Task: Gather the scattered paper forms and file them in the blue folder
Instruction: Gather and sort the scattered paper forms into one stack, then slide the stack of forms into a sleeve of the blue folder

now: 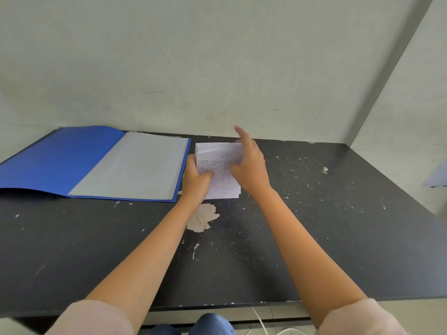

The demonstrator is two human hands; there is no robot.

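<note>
A stack of forms [219, 169] is held between the two hands, just above the table [314, 226]. The sheets are gathered but not squared: the far edges are fanned, so several layers can be seen at the top. The printed grid of the uppermost form is turned toward the camera.

The stack is gripped along its left edge by the left hand [196, 181], the thumb laid across the face of the top sheet and the fingers hidden beneath; the sheets are pinched there, probably so they are kept from sliding apart. The right hand [249, 165] is laid against the stack's right side with the fingers spread and the forefinger raised and blurred. Whether paper is actually clamped by it cannot be told; it looks placed to tap or push the loose edges into line.

The folder [96, 163] lies open flat just beside the left hand, its right edge almost touching the stack. A clear sleeve page is shown on the near half and the blue inside cover on the far left half. It is judged to be left open so the stack can be slid across with little travel. Filing is not yet done.

Below the hands a pale patch of worn surface [203, 217] is seen on the table. At the far right edge something pale [436, 176] is seen, possibly another form; it is too blurred to tell.
</note>
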